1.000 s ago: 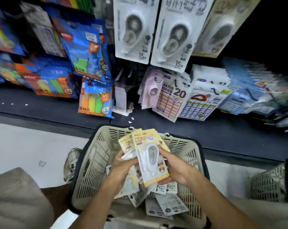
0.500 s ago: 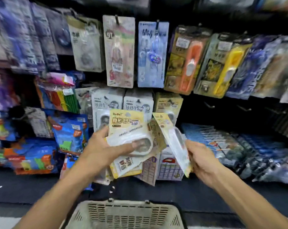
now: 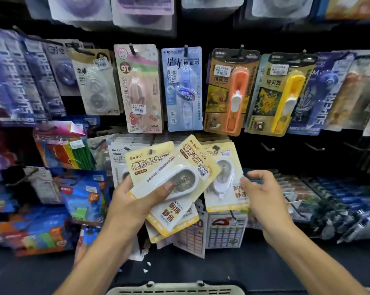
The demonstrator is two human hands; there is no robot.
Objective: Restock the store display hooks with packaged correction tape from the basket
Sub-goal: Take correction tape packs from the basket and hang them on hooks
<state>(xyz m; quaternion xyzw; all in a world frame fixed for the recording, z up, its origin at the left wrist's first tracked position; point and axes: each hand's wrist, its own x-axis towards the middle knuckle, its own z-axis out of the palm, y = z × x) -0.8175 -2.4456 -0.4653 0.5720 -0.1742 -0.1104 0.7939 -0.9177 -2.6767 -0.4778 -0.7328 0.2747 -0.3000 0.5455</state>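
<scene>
The left hand point(image 3: 128, 205) grips a fan of light, stiff correction tape packs point(image 3: 169, 179); beside it, the right hand point(image 3: 262, 196) pinches one pack's point(image 3: 224, 184) edge.

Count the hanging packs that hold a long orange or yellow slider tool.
2. The orange slider pack hangs in the hook row above the hands, and the yellow slider pack hangs just right of it. More may hang hidden behind each.

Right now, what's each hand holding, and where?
Left hand grips a fan of yellow packs, thumb on the top blister, fingers behind. Right hand sits at the hanging pack's right edge; whether it holds it cannot be told.
</scene>
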